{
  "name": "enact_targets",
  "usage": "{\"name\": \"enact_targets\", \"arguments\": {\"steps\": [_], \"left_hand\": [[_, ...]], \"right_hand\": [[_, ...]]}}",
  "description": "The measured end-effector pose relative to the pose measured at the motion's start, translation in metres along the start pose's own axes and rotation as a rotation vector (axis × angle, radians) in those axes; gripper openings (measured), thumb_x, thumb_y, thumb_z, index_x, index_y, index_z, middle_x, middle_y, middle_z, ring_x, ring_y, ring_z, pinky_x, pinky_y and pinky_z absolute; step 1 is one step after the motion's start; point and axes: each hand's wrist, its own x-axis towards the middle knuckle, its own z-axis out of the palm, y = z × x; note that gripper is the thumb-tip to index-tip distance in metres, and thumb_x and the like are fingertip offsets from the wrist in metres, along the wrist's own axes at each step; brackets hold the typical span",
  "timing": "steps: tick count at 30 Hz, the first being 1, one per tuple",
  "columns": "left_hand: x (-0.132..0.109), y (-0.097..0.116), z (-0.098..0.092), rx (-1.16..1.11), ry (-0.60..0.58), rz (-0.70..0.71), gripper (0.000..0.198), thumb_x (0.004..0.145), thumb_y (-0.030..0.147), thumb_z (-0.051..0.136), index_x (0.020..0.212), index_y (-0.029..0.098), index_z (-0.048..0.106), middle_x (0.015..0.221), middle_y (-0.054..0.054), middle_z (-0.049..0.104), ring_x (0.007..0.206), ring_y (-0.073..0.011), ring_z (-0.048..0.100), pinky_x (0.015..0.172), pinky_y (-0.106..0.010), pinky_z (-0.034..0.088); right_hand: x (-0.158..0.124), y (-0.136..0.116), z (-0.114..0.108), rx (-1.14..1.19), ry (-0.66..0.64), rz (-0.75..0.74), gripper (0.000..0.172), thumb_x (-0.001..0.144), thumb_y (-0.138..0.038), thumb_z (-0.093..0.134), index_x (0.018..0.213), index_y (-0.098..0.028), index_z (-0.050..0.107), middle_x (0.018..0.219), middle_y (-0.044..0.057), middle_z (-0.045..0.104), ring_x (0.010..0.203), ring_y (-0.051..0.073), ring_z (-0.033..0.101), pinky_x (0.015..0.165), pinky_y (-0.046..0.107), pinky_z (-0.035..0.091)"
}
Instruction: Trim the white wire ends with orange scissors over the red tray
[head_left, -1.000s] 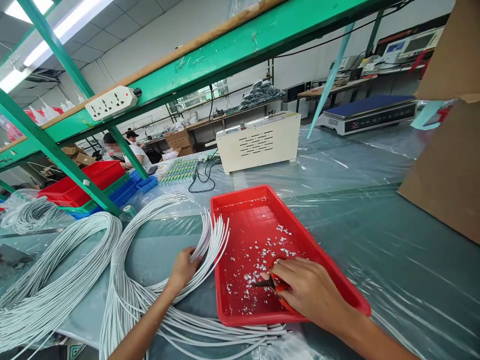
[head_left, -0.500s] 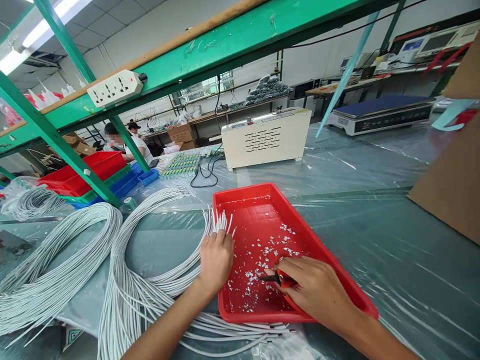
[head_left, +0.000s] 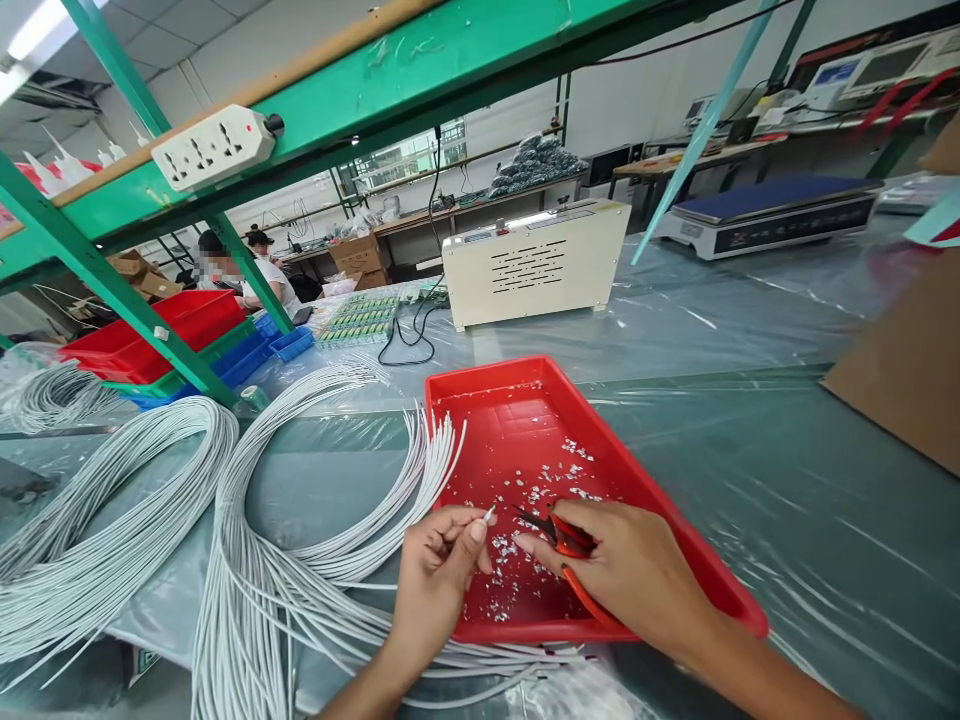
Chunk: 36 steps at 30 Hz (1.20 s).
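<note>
My left hand (head_left: pixel 444 560) pinches the end of one white cable (head_left: pixel 490 515) between thumb and fingertips, above the near left part of the red tray (head_left: pixel 701 555). My right hand (head_left: pixel 630 560) is wrapped round wire cutters (head_left: pixel 574 540) with orange-red handles; their dark pointed jaws are parted and face the cable tip, a short gap away. Small whitish scraps (head_left: pixel 538 490) lie scattered on the tray floor. Left of the tray lies a coiled bundle of white cables (head_left: pixel 251 560), some ends fanned over its left rim and others passing along its near side.
A second cable coil (head_left: pixel 150 480) lies further left. Behind the tray stand a cream metal machine (head_left: pixel 536 265) and a weighing scale (head_left: pixel 772 215). Cardboard (head_left: pixel 900 370) is at right. A green frame (head_left: pixel 322 90) crosses overhead. Stacked bins (head_left: pixel 161 335) and two people sit at back left.
My left hand has moved down from the fanned cable ends and turned, now with a single cable end in its pinch. The cutters stay over the tray, jaws now apart.
</note>
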Motion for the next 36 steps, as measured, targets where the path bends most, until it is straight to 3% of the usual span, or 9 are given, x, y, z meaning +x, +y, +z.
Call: {"name": "enact_targets", "arguments": {"steps": [3,12,19,28,33,36], "left_hand": [[-0.001,-0.001,-0.002,-0.095,-0.043,-0.031,0.03,0.081,0.04,0.056,0.081,0.012,0.064,0.049,0.003,0.054,0.037,-0.0045,0.031,0.04,-0.019,0.022],[-0.006,-0.003,-0.003,-0.144,-0.07,-0.027,0.027,0.078,0.04,0.06,0.075,0.013,0.059,0.049,0.002,0.055,0.038,-0.005,0.035,0.04,-0.018,0.025],[-0.006,-0.007,-0.002,-0.117,-0.06,-0.035,0.028,0.074,0.042,0.064,0.075,0.014,0.058,0.049,0.002,0.056,0.041,-0.0071,0.041,0.042,-0.018,0.031],[-0.006,-0.009,-0.003,-0.138,-0.085,-0.044,0.024,0.074,0.036,0.065,0.073,0.013,0.061,0.047,0.002,0.056,0.039,-0.0062,0.041,0.041,-0.017,0.03],[-0.005,-0.007,-0.002,-0.147,-0.091,-0.038,0.021,0.073,0.033,0.066,0.069,0.014,0.06,0.049,0.001,0.06,0.041,-0.0071,0.046,0.043,-0.017,0.033],[-0.006,-0.006,0.0,-0.119,-0.087,-0.023,0.018,0.073,0.03,0.067,0.067,0.014,0.06,0.051,0.0,0.062,0.044,-0.0086,0.049,0.045,-0.018,0.037]], "right_hand": [[0.001,-0.003,0.001,-0.029,-0.047,-0.005,0.047,0.078,-0.054,0.052,0.05,-0.02,0.037,0.043,-0.005,0.044,0.041,0.011,0.04,0.045,0.022,0.019],[0.0,-0.011,0.006,-0.028,-0.134,0.016,0.046,0.078,-0.054,0.052,0.05,-0.019,0.039,0.044,-0.005,0.046,0.043,0.012,0.041,0.046,0.022,0.018],[-0.002,-0.014,0.005,-0.007,-0.125,-0.014,0.045,0.079,-0.051,0.05,0.05,-0.019,0.04,0.044,-0.005,0.045,0.042,0.011,0.041,0.046,0.022,0.018],[-0.004,-0.011,0.002,-0.06,-0.14,-0.059,0.048,0.078,-0.053,0.054,0.049,-0.019,0.038,0.042,-0.005,0.043,0.042,0.011,0.038,0.047,0.023,0.017],[-0.003,-0.01,0.003,-0.078,-0.028,-0.142,0.045,0.084,-0.049,0.046,0.051,-0.019,0.043,0.045,-0.003,0.048,0.044,0.013,0.045,0.05,0.024,0.022],[-0.005,-0.01,0.003,-0.072,-0.029,-0.143,0.044,0.084,-0.049,0.046,0.051,-0.019,0.044,0.046,-0.003,0.05,0.045,0.014,0.046,0.051,0.024,0.022]]}}
